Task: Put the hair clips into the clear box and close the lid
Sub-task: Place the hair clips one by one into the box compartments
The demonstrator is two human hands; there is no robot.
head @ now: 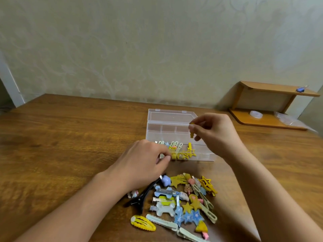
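- A heap of loose hair clips (181, 201) is lying on the wooden table (61, 145) in the lower centre of the frame: blue stars, yellow stars, pale long clips and small charm clips tangled together.
- A yellow snap clip (143, 223) is sitting at the heap's lower left edge, and a black clip (142, 196) is slanting along the heap's left side, partly under the left forearm.
- The left hand (142, 159) is resting at the near left corner of the clear box (202, 155), just left of centre; its fingers are curling in at the box edge, but whether they are pinching anything cannot be told.
- The clear box is standing open in the centre, beyond the heap, with its lid (171, 116) leaning back behind it. Several clips are already lying in its near compartments, among them yellow star clips (187, 152) and pale clips (174, 144).
- The right hand (213, 131) is hovering over the box's right part, right of centre, thumb and fingertips pinching a small yellow clip (192, 130) that is hanging upright above the compartments.
- At the far right, a small wooden shelf (272, 105) is standing against the wall, with a tape roll (256, 114) on its base and a blue binder clip (301, 89) on top.
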